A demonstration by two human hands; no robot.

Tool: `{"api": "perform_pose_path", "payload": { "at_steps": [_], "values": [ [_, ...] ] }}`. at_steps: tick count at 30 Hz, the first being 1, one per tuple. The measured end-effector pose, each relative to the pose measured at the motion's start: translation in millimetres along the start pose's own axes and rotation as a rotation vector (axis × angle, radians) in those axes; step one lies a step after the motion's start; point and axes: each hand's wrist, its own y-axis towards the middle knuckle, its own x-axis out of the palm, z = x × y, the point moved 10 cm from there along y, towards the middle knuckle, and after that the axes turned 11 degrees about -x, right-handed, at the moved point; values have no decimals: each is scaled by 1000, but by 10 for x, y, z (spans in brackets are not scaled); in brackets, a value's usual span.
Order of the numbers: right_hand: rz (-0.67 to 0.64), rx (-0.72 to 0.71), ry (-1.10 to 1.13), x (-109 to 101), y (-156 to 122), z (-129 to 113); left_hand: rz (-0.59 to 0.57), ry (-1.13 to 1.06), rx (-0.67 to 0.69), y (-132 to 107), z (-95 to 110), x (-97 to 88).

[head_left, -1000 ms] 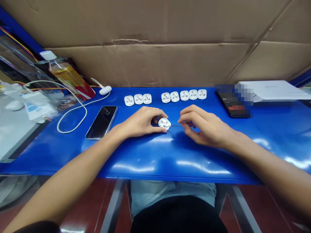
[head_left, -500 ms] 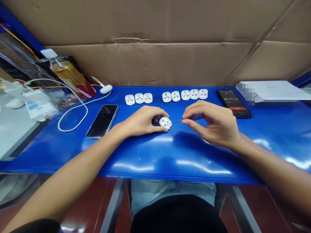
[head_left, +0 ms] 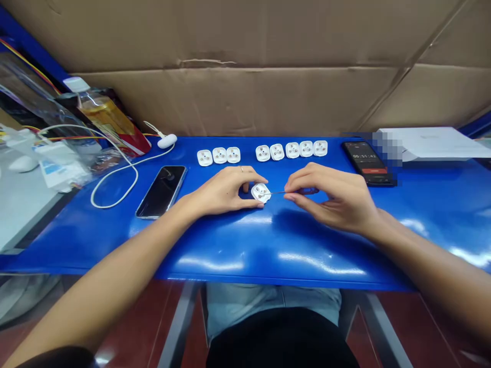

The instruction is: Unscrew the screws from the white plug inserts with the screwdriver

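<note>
A small white plastic socket piece (head_left: 262, 192) with metal contacts inside sits on the blue table, its open side showing. My left hand (head_left: 230, 191) grips it between thumb and fingers from the left. In my right hand (head_left: 330, 197) is a thin screwdriver (head_left: 276, 192), pinched by the handle, which the fingers partly hide. Its shaft points left and the tip reaches into the socket piece; what exactly it touches is too small to tell. Behind my hands, similar white pieces stand in a left group (head_left: 220, 155) of three and a right group (head_left: 292, 150) of several.
A dark phone (head_left: 161, 191) lies left of my left hand. At the right are a phone showing a timer (head_left: 364, 162) and a white box (head_left: 437, 144). A white cable (head_left: 94, 189), a bottle (head_left: 103, 117) and chargers (head_left: 57, 158) crowd the left. Cardboard (head_left: 245, 99) walls the back.
My right hand and the screwdriver have shifted slightly left and down, and the shaft lies more level. My left hand and the socket piece stay almost in place.
</note>
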Motion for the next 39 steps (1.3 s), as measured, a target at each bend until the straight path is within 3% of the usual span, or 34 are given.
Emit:
{"api": "perform_pose_path", "payload": {
  "at_steps": [5,9,13,18,22,26,33,35,39],
  "values": [
    [45,27,-73,-106,4,-7,75,-24,10,-5,32,-96],
    [167,2,-116,-257,20,-82,175,-70,46,-26,114,-221],
    [205,-32,-119,-290,12,-122,181,-108,49,-27,159,-229],
    [219,-30,-140,-293,-15,-93,245,-18,-29,12,-8,-285],
    [159,-33,-122,-225,7,-92,240,189,-85,47,-232,-261],
    [157,-2,-187,-228,-17,-62,192,216,-155,59,-414,-192],
    [39,30,-369,-129,-126,55,321,137,-175,35,-306,-367],
    [1,30,-370,-80,-124,77,287,62,-168,39,-244,-371],
    [-42,59,-337,-30,-87,116,82,-39,-103,43,-108,-221]
  ]
}}
